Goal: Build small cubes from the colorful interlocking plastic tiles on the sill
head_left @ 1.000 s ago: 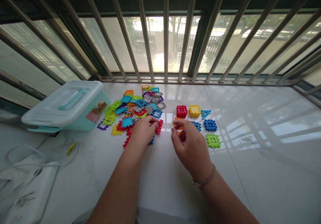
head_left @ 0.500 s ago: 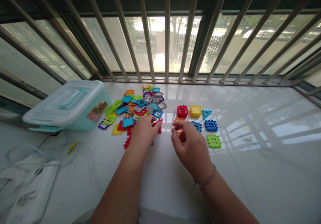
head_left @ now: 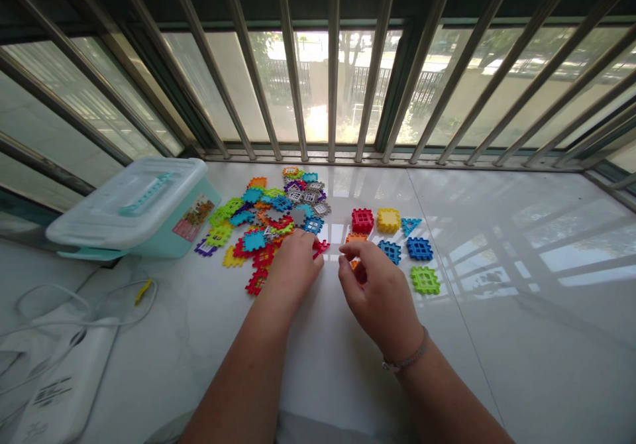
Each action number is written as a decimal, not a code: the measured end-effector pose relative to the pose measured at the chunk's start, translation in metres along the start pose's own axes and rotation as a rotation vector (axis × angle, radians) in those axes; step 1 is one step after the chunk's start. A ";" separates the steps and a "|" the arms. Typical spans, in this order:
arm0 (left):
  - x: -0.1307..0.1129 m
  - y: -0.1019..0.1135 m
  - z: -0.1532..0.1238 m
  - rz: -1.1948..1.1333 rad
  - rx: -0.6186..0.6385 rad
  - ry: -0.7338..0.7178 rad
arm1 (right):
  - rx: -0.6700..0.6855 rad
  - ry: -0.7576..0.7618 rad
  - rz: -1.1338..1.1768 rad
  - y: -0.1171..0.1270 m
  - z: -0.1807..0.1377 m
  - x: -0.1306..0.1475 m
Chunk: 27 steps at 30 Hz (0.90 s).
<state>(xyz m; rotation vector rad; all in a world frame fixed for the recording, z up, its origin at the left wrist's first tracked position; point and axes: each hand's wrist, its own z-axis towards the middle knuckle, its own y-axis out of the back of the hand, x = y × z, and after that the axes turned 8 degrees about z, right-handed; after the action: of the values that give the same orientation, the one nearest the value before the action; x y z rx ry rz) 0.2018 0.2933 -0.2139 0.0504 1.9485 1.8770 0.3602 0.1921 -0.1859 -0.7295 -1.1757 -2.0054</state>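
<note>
Both my hands are down on the white counter (head_left: 497, 311) by the window bars (head_left: 330, 66). My left hand (head_left: 293, 266) has its grip pinched narrow on a red piece (head_left: 320, 248), which pokes out to the right of my fingertips, just above the counter. My right hand (head_left: 378, 293) is just beside it, thumb and forefinger closed on an orange piece (head_left: 356, 238). Most of that one is hidden behind my fingers, so I can't tell its exact shape. The 2 pieces are near each other but not touching.

Right behind my left hand is the loose pile of pieces (head_left: 268, 213), a jumble of blue, green, red, yellow, orange, purple and grey. A red flat piece (head_left: 257, 281) sits at the near edge of the pile, left of my wrist.

Off to the right is a tidier set:
- a red cube (head_left: 362, 221) and a yellow cube (head_left: 387, 219) side by side
- a blue triangle (head_left: 410, 224) next to the yellow cube
- 2 blue flat squares (head_left: 419, 248) in front of those
- a green flat square (head_left: 425, 279) nearest to me

Further left, a teal box (head_left: 193, 222) with a pale lid (head_left: 124, 202) stands near the pile. A white cable (head_left: 74, 301) and a power strip (head_left: 59, 384) lie at the far left. There's a bracelet (head_left: 408, 359) on my right wrist.
</note>
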 end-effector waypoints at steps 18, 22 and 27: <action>-0.008 -0.001 -0.001 -0.075 -0.002 -0.036 | 0.033 0.017 -0.009 0.001 0.000 0.000; -0.008 -0.002 -0.001 -0.042 0.012 -0.053 | 0.047 0.010 -0.006 0.001 0.000 0.000; -0.007 -0.003 -0.001 -0.023 0.017 -0.062 | 0.053 0.010 -0.014 0.000 0.000 0.000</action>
<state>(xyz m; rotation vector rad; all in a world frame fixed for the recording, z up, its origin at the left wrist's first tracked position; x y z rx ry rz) 0.2085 0.2896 -0.2145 0.0904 1.9161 1.8222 0.3601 0.1918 -0.1859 -0.6862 -1.2261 -1.9794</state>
